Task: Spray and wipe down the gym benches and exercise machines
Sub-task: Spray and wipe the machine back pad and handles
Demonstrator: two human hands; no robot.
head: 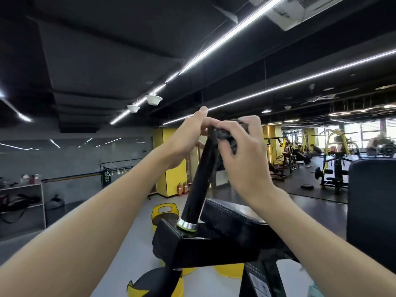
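Cloth (228, 137): dark and bunched up, pressed over the top end of the machine's black handle (201, 174), high in the middle of the view.
Right hand (243, 155): its fingers (227, 130) are curled round the cloth, clamping it against the handle's tip.
Left hand (185, 138): it meets the handle's tip from the other side, touching the cloth's edge. One fingertip lifts clear. Whether the other fingers grip the handle, pinch the cloth or only steady it cannot be told.
Handle: a long black grip tilted to the right. Its foot sits in a silver collar (187, 226) with a green ring, on a black frame block (192, 243).
Pads: a black seat pad (231, 217) lies just beside the collar, and a tall back pad (372, 202) stands to the right.
Step in hand: wiping. The wipe is at the top of this handle, and no spray bottle is in view.
Next move: probably drawing the wrapped cloth down the grip to the collar. That calls for a firm, even squeeze all round, with the other hand holding the handle so it does not swing. The pads would follow.
Further out: yellow gear (164, 211) sits on the floor below, a shelf (21, 200) stands far left, and other machines with people on them are in the distance at right.
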